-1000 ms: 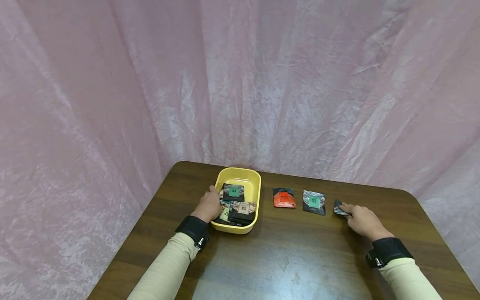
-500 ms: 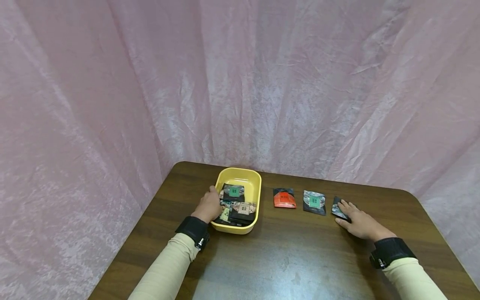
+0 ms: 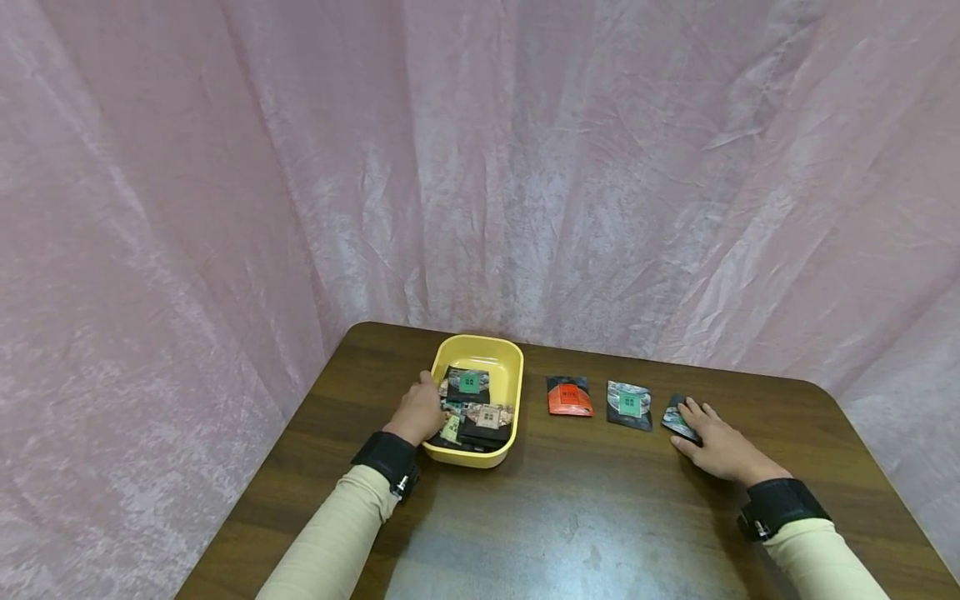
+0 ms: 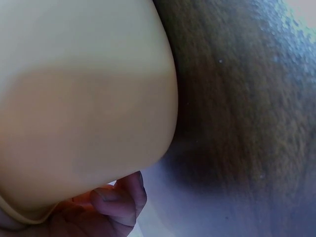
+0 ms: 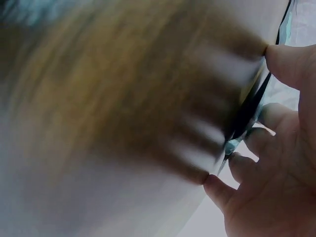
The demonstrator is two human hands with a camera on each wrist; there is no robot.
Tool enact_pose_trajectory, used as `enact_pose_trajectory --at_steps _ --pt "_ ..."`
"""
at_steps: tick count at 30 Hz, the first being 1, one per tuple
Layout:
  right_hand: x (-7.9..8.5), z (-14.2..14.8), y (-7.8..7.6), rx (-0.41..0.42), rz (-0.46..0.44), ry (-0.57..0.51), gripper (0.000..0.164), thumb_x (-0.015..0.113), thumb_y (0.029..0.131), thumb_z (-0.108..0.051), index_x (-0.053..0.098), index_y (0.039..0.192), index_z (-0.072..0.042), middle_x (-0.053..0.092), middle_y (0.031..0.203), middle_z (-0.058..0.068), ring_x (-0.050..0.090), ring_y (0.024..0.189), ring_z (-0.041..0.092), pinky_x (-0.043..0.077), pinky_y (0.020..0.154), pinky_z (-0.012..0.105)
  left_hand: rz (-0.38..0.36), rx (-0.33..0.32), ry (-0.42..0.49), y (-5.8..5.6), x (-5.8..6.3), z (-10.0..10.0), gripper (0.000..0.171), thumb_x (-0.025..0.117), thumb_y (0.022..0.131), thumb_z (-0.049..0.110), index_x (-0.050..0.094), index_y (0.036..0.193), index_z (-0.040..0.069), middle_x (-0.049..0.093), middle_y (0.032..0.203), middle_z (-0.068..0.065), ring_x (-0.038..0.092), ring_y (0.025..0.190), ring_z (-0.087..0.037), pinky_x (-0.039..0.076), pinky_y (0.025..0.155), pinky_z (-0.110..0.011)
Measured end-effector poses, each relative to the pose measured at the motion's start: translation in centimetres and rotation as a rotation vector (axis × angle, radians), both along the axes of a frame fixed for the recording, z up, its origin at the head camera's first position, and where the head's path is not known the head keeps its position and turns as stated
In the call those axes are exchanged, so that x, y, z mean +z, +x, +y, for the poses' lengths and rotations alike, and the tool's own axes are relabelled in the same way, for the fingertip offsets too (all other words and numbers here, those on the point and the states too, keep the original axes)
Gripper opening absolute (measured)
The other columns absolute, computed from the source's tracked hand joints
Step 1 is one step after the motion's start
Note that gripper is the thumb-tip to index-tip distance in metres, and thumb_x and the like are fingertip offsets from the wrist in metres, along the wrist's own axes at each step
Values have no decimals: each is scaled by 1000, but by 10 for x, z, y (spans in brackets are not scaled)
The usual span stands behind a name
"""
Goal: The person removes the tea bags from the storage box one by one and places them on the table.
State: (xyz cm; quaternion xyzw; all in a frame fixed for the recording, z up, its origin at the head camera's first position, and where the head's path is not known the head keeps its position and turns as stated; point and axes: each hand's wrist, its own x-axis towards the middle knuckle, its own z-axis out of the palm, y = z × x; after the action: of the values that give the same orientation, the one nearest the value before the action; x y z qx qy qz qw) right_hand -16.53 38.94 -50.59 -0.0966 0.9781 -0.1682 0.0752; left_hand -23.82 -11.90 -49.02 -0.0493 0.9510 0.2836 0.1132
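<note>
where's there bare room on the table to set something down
Free: the table between the sleeves; its far left corner, beside the tray. Crowded: the tray's near end, covered with packets; the row from red packet to right hand.

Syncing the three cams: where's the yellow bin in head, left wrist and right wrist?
Head: yellow bin near mid-width, in the lower half, left hand at its left side.
Left wrist: its outer wall fills most of the upper left; fingers show below it.
Right wrist: not in it.
Shared landmark: brown wooden table, in all three views.
</note>
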Motion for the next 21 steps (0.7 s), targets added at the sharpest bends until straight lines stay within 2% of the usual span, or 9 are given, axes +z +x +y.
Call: enact_pose_trajectory --at_steps 6,10,15,21 --pt "4 -1 -2 -36 19 -15 86 67 104 -41 29 164 8 18 168 44 17 153 68 26 111 86 -8 4 7 0 1 1 59 72 100 10 36 145 0 61 127 -24 66 110 -35 56 94 -52" --pt "11 -8 -6 -46 79 0 87 68 103 -42 30 164 6 20 167 45 18 154 67 27 105 90 -9 11 12 2 1 1 59 71 100 10 36 146 1 60 129 -24 66 113 -36 57 94 -53" --pt "26 -27 -13 -60 146 -11 90 67 104 -45 23 168 0 18 170 42 16 157 63 23 109 89 -6 20 6 3 2 2 63 73 100 13 35 149 1 60 132 -25 66 116 -38 56 96 -53" --pt "46 -59 -20 -62 160 -56 97 65 103 -55 16 171 -9 7 174 38 17 157 63 19 115 86 -6 20 -4 3 4 3 65 74 100 14 34 150 1 61 133 -25 67 117 -38 56 97 -53"
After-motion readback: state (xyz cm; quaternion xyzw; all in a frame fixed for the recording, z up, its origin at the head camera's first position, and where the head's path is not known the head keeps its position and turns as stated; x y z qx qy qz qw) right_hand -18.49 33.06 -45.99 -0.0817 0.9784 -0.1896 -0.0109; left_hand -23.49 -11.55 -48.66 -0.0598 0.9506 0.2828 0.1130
